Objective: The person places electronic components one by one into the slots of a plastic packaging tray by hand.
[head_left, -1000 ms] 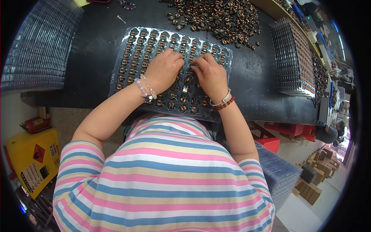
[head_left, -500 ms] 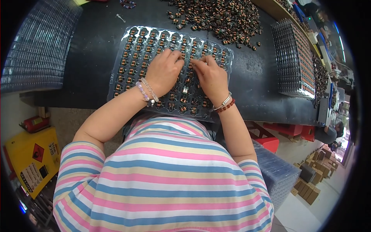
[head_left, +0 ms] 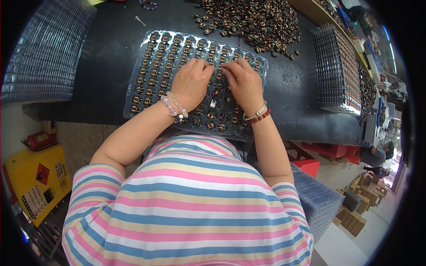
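A clear plastic tray [head_left: 130, 90] lies in front of me, its pockets filled in rows with small copper-wound coils [head_left: 154, 72]. Toward its near right part the coils sit less evenly, some of them tilted. My left hand [head_left: 191, 84] is over the middle of the tray, fingers curled down with the thumb against them. Beside it, my right hand [head_left: 246, 84] bends over the right part, thumb and forefinger drawn together in a pinch. Both sets of fingertips reach down among the coils, a short gap apart. Whatever they grip is too small and too covered to make out.
A large heap of loose coils [head_left: 262, 22] spreads over the far side of the dark table [head_left: 106, 66]. Stacked clear trays [head_left: 46, 48] stand at the left; a stack of filled trays [head_left: 335, 68] stands at the right. Red stools [head_left: 306, 166] are below the table's right side.
Both hands stay over the same part of the tray. My left hand has shifted slightly right and nearer; the right hand's fingers have curled a little more.
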A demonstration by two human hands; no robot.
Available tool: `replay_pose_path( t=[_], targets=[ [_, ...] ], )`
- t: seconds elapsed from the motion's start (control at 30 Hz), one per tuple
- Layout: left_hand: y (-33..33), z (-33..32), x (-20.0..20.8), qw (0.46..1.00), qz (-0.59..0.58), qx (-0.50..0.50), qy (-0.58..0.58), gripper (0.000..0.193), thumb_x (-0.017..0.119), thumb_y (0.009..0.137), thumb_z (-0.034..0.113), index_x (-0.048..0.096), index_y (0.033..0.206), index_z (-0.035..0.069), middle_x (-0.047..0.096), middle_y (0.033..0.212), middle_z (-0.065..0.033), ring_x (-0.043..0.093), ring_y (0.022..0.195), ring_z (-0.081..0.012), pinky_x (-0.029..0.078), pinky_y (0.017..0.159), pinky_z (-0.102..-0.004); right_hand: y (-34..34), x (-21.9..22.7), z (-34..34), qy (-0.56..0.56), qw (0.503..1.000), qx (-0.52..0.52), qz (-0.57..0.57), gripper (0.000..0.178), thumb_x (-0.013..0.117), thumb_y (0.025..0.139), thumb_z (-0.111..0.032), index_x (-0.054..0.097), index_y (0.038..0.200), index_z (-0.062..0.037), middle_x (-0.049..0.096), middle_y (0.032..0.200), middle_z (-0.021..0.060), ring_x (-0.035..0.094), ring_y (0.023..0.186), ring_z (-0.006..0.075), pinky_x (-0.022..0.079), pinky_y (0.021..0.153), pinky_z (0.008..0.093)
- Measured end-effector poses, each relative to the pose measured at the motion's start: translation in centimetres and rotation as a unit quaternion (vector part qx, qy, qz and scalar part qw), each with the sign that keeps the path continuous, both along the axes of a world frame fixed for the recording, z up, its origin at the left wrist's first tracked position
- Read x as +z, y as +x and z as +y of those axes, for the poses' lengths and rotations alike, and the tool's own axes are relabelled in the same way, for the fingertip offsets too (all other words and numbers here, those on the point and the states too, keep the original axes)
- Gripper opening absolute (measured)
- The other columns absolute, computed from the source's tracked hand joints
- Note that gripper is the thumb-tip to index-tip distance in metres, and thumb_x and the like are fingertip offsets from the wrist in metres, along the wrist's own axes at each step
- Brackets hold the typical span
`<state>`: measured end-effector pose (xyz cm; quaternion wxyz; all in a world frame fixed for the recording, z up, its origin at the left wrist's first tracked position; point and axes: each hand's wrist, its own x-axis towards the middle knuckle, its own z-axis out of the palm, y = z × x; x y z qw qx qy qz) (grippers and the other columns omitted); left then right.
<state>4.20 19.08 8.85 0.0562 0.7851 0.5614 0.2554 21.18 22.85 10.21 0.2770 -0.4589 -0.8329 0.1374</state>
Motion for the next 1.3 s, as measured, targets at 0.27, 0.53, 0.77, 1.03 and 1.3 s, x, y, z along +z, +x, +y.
replay_pose_path(
  t=[0.27,0.53,0.77,1.03,1.3],
  targets=[
    [-1.6,1.4,0.1,0.998,-0.01,-0.066,0.009,0.015,0.058,0.078,0.005,0.065,0.09,0.008,0.062,0.089,-0.0042,0.059,0.088,-0.0227,0.051,0.073,-0.0351,0.3,-0.2,-0.3,-0.017,0.999,-0.016,0.043,0.008,0.066,0.084,-0.013,0.069,0.09,-0.0085,0.062,0.086,0.0061,0.062,0.071,0.0245,0.05,0.062,0.0341],
    [-3.0,1.5,1.1,0.993,0.009,-0.121,0.0,0.01,0.065,0.08,0.011,0.068,0.089,0.008,0.063,0.098,-0.0024,0.059,0.091,-0.0212,0.051,0.077,-0.0344,0.4,-0.4,-0.3,-0.022,0.998,-0.01,0.05,0.009,0.066,0.084,-0.013,0.069,0.091,-0.0079,0.062,0.085,0.0063,0.063,0.071,0.0243,0.049,0.062,0.0338],
    [-1.5,1.5,0.7,0.997,-0.037,-0.038,-0.051,0.007,0.064,0.078,0.01,0.067,0.083,0.007,0.062,0.098,-0.0033,0.058,0.094,-0.0231,0.049,0.082,-0.0347,-0.6,0.1,0.3,-0.008,0.999,0.016,0.026,0.008,0.066,0.084,-0.012,0.068,0.091,-0.0079,0.062,0.083,0.0061,0.063,0.071,0.0248,0.05,0.062,0.0338],
    [-2.8,1.3,0.5,0.991,-0.069,-0.074,-0.086,0.01,0.06,0.077,0.004,0.068,0.083,0.007,0.063,0.095,-0.0038,0.057,0.093,-0.0242,0.047,0.086,-0.0363,-1.5,-0.3,0.9,-0.005,0.999,0.032,-0.01,0.009,0.066,0.084,-0.015,0.069,0.091,-0.01,0.061,0.083,0.0063,0.063,0.071,0.0254,0.05,0.061,0.0355],
    [-4.7,4.9,0.4,0.999,-0.016,0.033,-0.03,0.01,0.064,0.082,0.012,0.071,0.087,0.008,0.062,0.1,-0.0057,0.055,0.098,-0.0256,0.046,0.087,-0.0366,-2.8,0.1,1.8,-0.033,0.991,0.013,-0.125,0.015,0.067,0.082,-0.022,0.07,0.093,-0.0114,0.061,0.084,0.006,0.064,0.074,0.0266,0.051,0.064,0.0378]
  ],
)
